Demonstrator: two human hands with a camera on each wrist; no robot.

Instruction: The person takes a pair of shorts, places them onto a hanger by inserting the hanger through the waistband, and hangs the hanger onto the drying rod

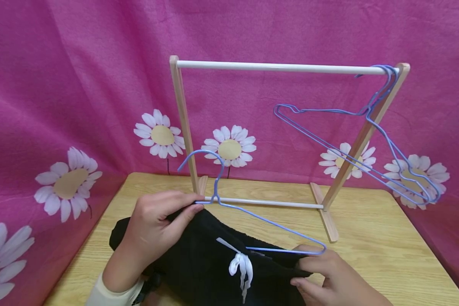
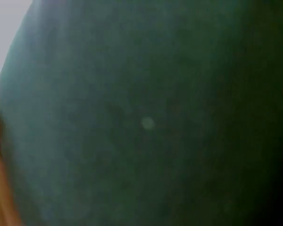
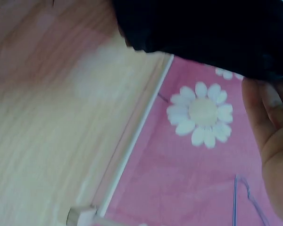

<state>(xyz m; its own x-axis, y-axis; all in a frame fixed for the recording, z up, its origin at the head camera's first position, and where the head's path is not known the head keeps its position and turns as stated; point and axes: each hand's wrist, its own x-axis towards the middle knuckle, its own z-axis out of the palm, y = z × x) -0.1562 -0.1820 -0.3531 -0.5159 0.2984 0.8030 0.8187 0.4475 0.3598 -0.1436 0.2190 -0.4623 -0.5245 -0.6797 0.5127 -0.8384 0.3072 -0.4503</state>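
Black pants [image 1: 210,250], with a white drawstring [image 1: 242,267] tied at the waist, hang between my hands; how long the legs are is hidden. A blue wire hanger [image 1: 267,221] sits partly inside the open waistband, its hook standing up to the left. My left hand [image 1: 157,225] pinches the waistband's left side beside the hanger's neck. At the other end, my right hand [image 1: 329,272] pinches the waistband's edge, near the hanger's right corner. Dark cloth [image 2: 132,117] fills most of the left wrist view. The hanger's left arm is hidden by my left hand and the pants.
Behind the pants stands a wooden rack with a white top rail [image 1: 275,66] and a lower bar [image 1: 267,203]. More blue hangers [image 1: 371,110] hang at the rail's right end. A pink flowered cloth [image 1: 252,34] surrounds the wooden table [image 1: 382,238].
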